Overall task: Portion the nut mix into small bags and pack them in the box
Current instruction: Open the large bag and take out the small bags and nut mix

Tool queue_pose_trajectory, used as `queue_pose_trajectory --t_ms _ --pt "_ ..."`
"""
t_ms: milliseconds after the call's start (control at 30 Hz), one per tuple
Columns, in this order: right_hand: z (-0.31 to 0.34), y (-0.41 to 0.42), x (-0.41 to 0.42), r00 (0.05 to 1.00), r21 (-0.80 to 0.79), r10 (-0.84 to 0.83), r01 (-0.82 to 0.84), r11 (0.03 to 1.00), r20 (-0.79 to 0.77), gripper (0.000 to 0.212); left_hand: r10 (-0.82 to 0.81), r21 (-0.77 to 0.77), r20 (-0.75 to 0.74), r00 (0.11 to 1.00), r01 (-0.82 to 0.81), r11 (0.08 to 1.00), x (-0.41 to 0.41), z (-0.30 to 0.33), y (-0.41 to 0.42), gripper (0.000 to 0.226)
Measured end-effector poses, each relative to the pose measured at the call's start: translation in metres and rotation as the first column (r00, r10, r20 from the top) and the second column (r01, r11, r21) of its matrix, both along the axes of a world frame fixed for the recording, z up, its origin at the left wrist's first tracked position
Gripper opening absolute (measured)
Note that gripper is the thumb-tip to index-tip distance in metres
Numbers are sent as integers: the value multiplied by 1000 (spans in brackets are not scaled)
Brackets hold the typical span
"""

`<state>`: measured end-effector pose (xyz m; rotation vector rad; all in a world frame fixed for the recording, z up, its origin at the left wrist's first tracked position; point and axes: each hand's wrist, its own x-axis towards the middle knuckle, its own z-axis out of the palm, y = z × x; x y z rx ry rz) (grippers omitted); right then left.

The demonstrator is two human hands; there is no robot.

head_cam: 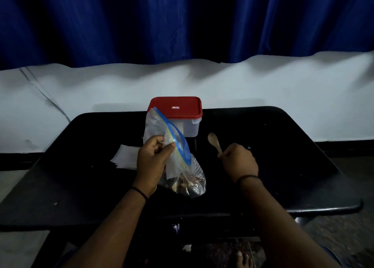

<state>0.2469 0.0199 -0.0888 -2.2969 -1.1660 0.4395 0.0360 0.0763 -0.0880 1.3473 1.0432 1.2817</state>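
Black tabletop [283,166] with rounded far corners. At 12 o'clock, near the far edge, a clear box [190,127] with its red lid [176,108] on. At centre, a zip bag [182,166] of nuts [186,183], its base on the surface. At 9 o'clock of the bag, a stack of small flat bags [126,156]. Pale specks dot the surface at 7 o'clock.

On the table [283,166] the lidded box [175,116] stands at the back, the zip bag of nut mix [182,166] in front of it between the left hand [150,162] and right hand [238,160], small bags [126,156] stacked to its left, the spoon [215,143] to its right.
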Motion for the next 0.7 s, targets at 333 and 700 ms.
queue_pose_trajectory --t_ms 333,700 --pt "-4 -12 78 977 -30 -197 201 979 84 31 -37 18 7 999 37 999 14 1 -3 16" --pt "28 4 -30 898 334 250 -126 934 -361 58 -25 9 -4 1000 25 1000 16 5 -8 16"
